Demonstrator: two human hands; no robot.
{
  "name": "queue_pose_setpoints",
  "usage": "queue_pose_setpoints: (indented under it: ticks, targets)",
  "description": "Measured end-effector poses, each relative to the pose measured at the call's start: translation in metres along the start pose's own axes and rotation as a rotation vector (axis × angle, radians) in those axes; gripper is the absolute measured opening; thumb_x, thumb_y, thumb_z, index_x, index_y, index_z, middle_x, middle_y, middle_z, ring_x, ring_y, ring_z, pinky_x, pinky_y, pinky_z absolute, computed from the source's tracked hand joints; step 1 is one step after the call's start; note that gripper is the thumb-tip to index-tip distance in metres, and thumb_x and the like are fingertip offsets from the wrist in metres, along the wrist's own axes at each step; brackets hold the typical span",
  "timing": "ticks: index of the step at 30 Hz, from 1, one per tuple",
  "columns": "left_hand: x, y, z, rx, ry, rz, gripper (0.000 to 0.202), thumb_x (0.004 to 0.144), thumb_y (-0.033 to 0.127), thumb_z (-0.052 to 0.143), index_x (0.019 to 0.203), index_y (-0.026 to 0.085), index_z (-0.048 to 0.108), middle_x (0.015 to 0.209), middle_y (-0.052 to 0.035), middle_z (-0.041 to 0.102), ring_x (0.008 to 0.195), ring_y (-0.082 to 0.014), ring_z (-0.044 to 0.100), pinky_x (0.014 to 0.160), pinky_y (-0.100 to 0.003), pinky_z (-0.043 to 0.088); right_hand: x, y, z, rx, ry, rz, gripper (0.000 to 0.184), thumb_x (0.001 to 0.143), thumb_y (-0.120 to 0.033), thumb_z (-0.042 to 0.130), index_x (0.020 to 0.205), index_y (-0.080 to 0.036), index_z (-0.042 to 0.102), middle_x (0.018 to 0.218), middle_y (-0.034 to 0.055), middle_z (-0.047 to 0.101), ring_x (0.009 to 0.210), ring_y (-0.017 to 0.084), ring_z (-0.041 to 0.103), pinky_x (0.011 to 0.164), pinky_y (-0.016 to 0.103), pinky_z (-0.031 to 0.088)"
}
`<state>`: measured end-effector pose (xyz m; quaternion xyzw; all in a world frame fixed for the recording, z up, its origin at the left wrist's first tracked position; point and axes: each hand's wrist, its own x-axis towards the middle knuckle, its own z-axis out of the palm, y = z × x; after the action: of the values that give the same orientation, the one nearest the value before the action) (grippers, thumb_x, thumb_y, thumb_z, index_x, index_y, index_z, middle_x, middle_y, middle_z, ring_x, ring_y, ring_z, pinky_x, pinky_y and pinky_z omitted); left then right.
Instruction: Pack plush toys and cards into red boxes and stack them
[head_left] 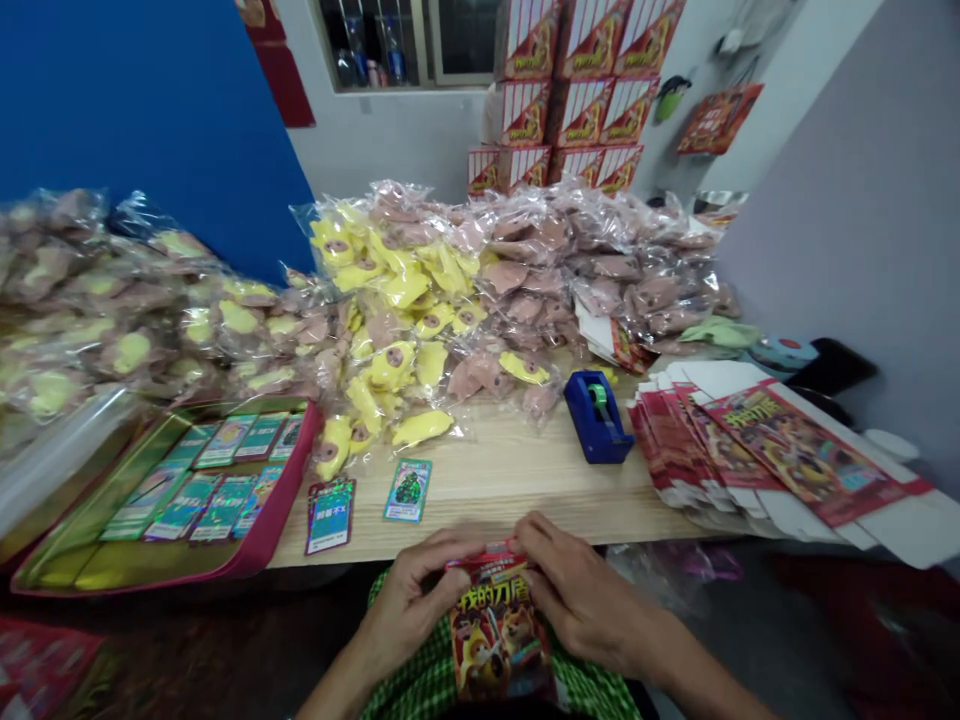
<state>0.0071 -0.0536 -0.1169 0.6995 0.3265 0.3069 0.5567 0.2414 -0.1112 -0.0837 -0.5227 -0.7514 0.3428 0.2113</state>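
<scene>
我的刀盾 — on red packet (pixel 499 630), flat red carton (pixel 802 450)

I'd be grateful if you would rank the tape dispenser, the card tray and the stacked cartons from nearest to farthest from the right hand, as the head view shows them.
From the right hand:
1. Tape dispenser, ahead on the table.
2. Card tray, off to the left.
3. Stacked cartons, at the back wall beyond the table.

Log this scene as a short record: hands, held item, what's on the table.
Left hand: holding the packet's left upper edge
Right hand: holding the packet's right upper edge
Held item: red printed packet, cartoon dog on front
Below hands: green checked cloth
Table items: blue tape dispenser; flat red cartons; tray of cards; bagged yellow soft toys
</scene>
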Motion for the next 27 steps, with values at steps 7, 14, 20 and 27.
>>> queue_pose_setpoints:
  ticks: [7,14,20,27]
  targets:
    - [0.004,0.019,0.004,0.082,0.215,0.17,0.014,0.092,0.03,0.073,0.101,0.031,0.083,0.096,-0.0045,0.081,0.085,-0.0186,0.077,0.075,-0.025,0.062,0.003,0.01,-0.018,0.262,0.172,-0.096,0.015,0.097,-0.017,0.047,0.101,-0.021,0.061,0.106,0.0063,0.065,0.093,0.019,0.062,0.084,0.033,0.05]
    - [0.056,0.059,-0.011,0.356,0.528,0.602,0.026,0.088,0.012,0.075,0.108,0.027,0.08,0.108,-0.0032,0.078,0.095,-0.0153,0.074,0.085,-0.027,0.062,0.025,0.067,-0.097,0.267,0.821,0.755,0.019,0.086,-0.017,0.06,0.102,-0.014,0.069,0.077,0.0085,0.069,0.062,0.019,0.065,0.055,0.027,0.05]
    - [0.078,0.033,-0.004,0.506,0.399,0.75,0.021,0.093,0.01,0.069,0.11,0.02,0.076,0.109,-0.0083,0.075,0.098,-0.0167,0.074,0.086,-0.029,0.063,0.046,0.085,-0.097,0.452,0.818,0.834,0.016,0.087,-0.014,0.058,0.072,-0.019,0.055,0.059,0.0016,0.062,0.045,0.017,0.065,0.041,0.022,0.047]
    - [0.074,0.039,-0.003,0.588,0.352,0.786,0.012,0.095,0.011,0.066,0.105,0.015,0.07,0.115,-0.0137,0.073,0.104,-0.0197,0.073,0.086,-0.032,0.064,0.028,0.083,-0.084,0.564,0.881,0.651,0.024,0.079,-0.033,0.072,0.074,-0.021,0.052,0.066,-0.0013,0.064,0.058,0.018,0.072,0.055,0.025,0.06]
